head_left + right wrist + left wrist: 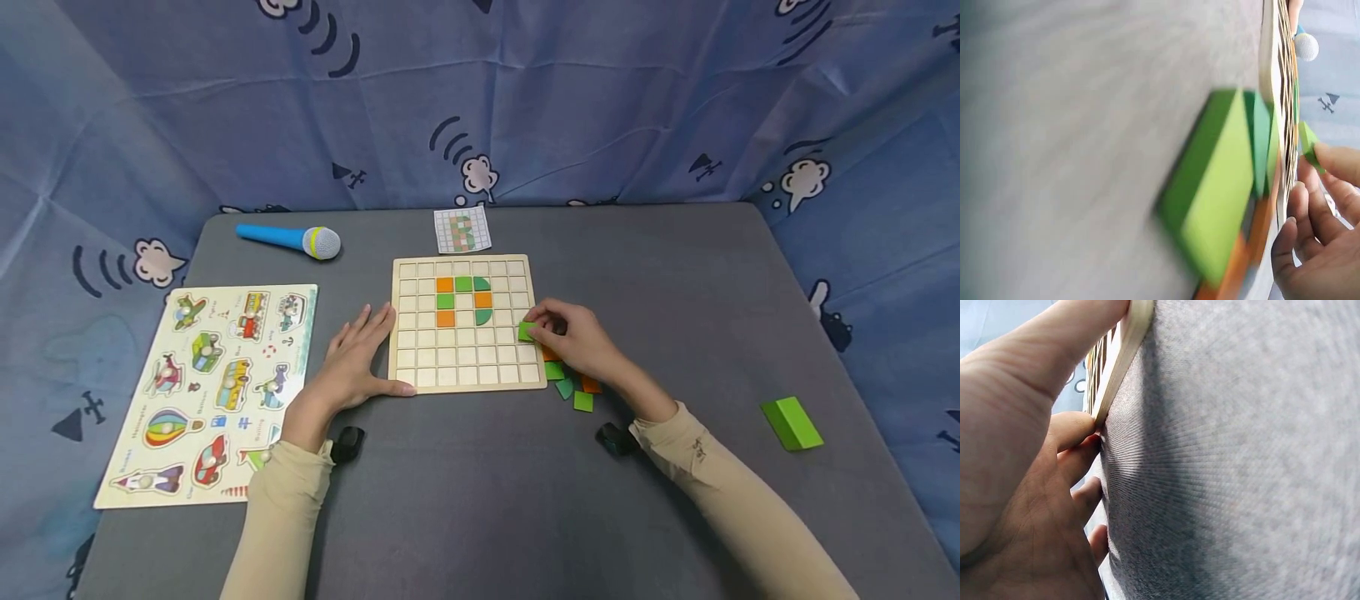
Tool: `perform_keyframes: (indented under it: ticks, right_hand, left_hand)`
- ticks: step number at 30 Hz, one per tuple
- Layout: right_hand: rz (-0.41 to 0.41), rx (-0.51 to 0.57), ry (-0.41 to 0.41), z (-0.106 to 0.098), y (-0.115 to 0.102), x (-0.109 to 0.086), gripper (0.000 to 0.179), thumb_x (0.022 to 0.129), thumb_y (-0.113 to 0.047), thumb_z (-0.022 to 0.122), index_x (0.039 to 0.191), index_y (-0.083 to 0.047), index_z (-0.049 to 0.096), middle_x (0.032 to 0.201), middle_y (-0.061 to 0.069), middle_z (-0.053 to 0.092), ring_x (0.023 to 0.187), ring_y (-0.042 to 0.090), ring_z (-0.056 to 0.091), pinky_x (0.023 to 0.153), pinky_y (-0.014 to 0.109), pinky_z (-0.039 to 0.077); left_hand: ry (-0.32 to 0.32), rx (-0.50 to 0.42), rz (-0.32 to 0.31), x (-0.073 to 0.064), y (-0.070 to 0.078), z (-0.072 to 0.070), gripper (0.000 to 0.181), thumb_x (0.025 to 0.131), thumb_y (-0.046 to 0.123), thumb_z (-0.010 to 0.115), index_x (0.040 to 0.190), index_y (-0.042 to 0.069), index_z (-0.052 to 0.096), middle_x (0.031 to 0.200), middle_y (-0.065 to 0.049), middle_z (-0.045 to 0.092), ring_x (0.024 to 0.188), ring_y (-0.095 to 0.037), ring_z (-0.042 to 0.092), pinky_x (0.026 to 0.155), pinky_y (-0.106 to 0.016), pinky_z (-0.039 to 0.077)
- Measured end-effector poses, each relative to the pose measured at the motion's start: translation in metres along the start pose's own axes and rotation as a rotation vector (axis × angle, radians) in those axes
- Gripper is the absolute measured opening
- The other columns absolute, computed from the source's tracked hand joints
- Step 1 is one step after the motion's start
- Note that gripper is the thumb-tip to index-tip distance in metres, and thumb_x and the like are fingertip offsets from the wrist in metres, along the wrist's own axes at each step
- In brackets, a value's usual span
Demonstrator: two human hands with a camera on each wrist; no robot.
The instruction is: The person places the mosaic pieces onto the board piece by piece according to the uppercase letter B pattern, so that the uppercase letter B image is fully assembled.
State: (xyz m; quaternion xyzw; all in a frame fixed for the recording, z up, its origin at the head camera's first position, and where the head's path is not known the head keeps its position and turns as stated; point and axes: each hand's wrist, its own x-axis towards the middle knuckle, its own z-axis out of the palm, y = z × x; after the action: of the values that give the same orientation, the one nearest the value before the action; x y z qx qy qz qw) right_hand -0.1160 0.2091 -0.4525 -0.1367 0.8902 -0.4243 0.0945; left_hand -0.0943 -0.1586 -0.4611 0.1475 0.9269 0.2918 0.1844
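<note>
A wooden grid board [425,379] lies mid-table, with orange squares, light green squares and darker green rounded tiles set in its upper cells. My left hand [352,362] rests against the board's left side, fingers spread, thumb at the lower left corner. Between thumb and fingers my right hand [573,337] pinches a light green square tile [527,332] over the board's right edge. In the right wrist view that tile [1309,147] is held up off the board. Loose tiles lie below the right hand, among them a light green square [583,402] and a dark green piece [565,388].
A small pattern card [462,230] lies behind the board. A blue toy microphone [288,239] is at the back left, above a picture puzzle board [202,396] beside the left forearm. A green block [792,423] stands at the far right.
</note>
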Motion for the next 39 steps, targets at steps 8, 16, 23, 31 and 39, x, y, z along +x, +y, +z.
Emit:
perform_keyframes:
  ticks: [8,16,23,31,39]
  right_hand:
    - [-0.024,0.057,0.004,0.021,-0.016,0.027,0.014,0.102,-0.010,0.071,0.114,-0.006,0.077,0.094,0.010,0.072,0.076,0.021,0.058,0.067,0.027,0.047]
    - [-0.034,0.063,0.036,0.038,-0.031,0.047,0.009,0.099,-0.011,0.075,0.107,-0.006,0.076,0.095,0.010,0.074,0.083,0.020,0.066,0.075,0.031,0.052]
    - [0.015,0.067,0.025,0.048,-0.039,0.058,0.008,0.100,-0.012,0.075,0.105,-0.006,0.076,0.096,0.010,0.074,0.086,0.021,0.066,0.077,0.031,0.052]
    - [0.057,0.068,0.004,0.050,-0.045,0.062,0.007,0.098,-0.010,0.076,0.103,-0.005,0.077,0.098,0.011,0.073,0.085,0.021,0.063,0.075,0.029,0.049]
    - [0.058,0.023,0.013,0.052,-0.045,0.062,0.008,0.098,-0.007,0.076,0.104,-0.004,0.081,0.103,0.011,0.072,0.089,0.022,0.062,0.079,0.029,0.049]
  left_hand:
    - [0.003,-0.004,-0.001,0.001,-0.002,0.002,0.127,0.079,0.046,0.094,0.172,0.011,0.013,0.181,-0.008,0.008,0.168,-0.034,-0.003,0.133,-0.061,-0.001]
    - [0.000,0.003,-0.008,0.001,-0.002,0.003,0.128,0.079,0.046,0.094,0.172,0.011,0.013,0.181,-0.008,0.007,0.168,-0.035,-0.003,0.133,-0.061,-0.001]
    - [0.003,-0.006,-0.005,0.002,-0.003,0.003,0.127,0.079,0.046,0.094,0.172,0.011,0.014,0.181,-0.009,0.008,0.168,-0.036,-0.002,0.133,-0.061,0.000]
    - [0.004,0.001,-0.005,0.002,-0.003,0.003,0.127,0.079,0.046,0.094,0.172,0.012,0.014,0.181,-0.008,0.008,0.168,-0.035,-0.002,0.133,-0.061,-0.001]
    - [0.004,0.000,-0.007,0.001,-0.002,0.003,0.127,0.079,0.046,0.094,0.172,0.011,0.014,0.181,-0.008,0.009,0.168,-0.035,-0.002,0.133,-0.061,-0.001]
